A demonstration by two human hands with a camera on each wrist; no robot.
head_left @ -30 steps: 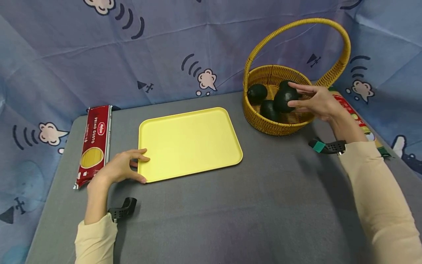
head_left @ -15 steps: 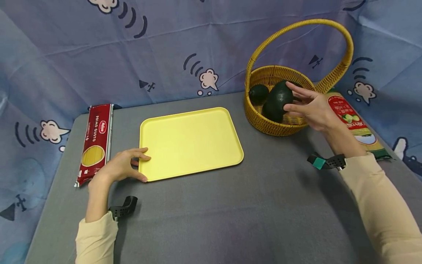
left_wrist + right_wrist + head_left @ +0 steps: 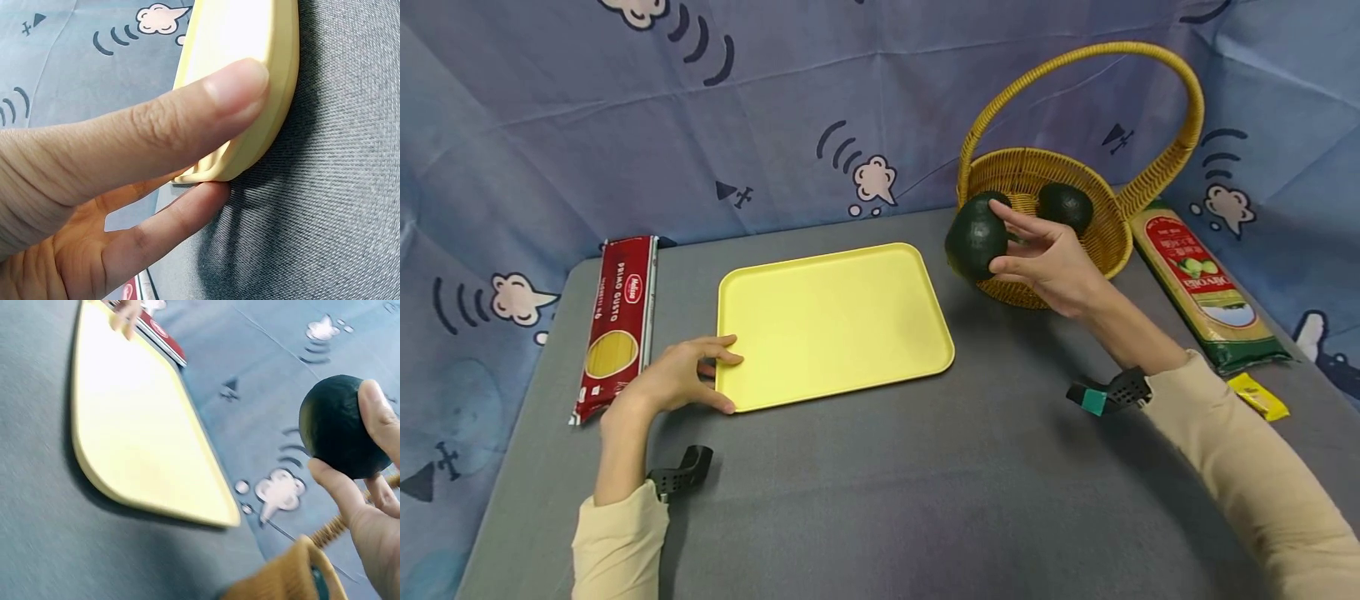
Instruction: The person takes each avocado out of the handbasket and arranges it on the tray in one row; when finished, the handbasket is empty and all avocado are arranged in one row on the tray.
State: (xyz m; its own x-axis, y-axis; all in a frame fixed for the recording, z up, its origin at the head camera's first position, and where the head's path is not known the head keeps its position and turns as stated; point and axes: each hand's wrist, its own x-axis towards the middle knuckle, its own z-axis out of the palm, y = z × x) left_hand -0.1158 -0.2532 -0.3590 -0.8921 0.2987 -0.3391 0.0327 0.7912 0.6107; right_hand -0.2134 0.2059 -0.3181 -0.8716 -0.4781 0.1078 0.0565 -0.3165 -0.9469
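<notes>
My right hand [image 3: 1048,262] pinches a dark green avocado [image 3: 976,240] between thumb and fingers, in the air at the left front of the wicker basket [image 3: 1112,237]. The right wrist view has this avocado [image 3: 340,428] above the basket's rim. Inside the basket another avocado [image 3: 1066,207] lies at the right; part of one more shows behind the held one. My left hand [image 3: 677,379] holds the near left corner of a yellow tray [image 3: 835,325] lying flat on the table. In the left wrist view, the thumb presses the tray's rim [image 3: 284,75] and a fingertip touches its corner.
Left of the tray lies a red spaghetti pack [image 3: 617,321]. A long green and red packet [image 3: 1206,283] lies right of the basket, with a small yellow sachet [image 3: 1258,396] near it. The basket's tall handle [image 3: 1086,52] arches above it. Patterned cloth hangs behind.
My right hand has lifted the avocado out of the basket and carried it left, past the near left rim. The small yellow sachet has come into view. My left hand stays on the tray.
</notes>
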